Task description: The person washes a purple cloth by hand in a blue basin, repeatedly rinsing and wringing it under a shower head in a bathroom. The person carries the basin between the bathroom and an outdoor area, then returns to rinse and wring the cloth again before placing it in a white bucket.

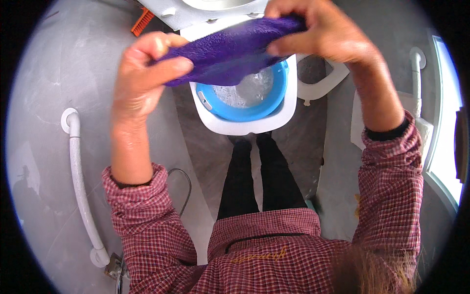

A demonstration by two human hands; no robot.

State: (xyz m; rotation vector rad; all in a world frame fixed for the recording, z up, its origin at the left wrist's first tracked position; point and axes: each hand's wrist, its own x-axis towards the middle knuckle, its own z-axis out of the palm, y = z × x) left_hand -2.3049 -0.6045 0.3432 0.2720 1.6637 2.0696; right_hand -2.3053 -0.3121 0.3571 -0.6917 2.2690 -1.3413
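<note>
A purple cloth (230,49) is stretched between my two raised hands. My left hand (149,66) pinches its left end, thumb on top. At the other end my right hand (313,34) grips the cloth between thumb and fingers. Below the cloth a round blue basin (245,115) holds sudsy water (247,93). The basin rests on the white toilet (230,129), and the cloth hides its far part.
White grab bars run along the left wall (77,171) and the right wall (416,83). An orange brush (142,22) is at the far left of the toilet. A white ring-shaped seat (325,85) stands right of the toilet. A thin hose (188,188) curves behind my left arm.
</note>
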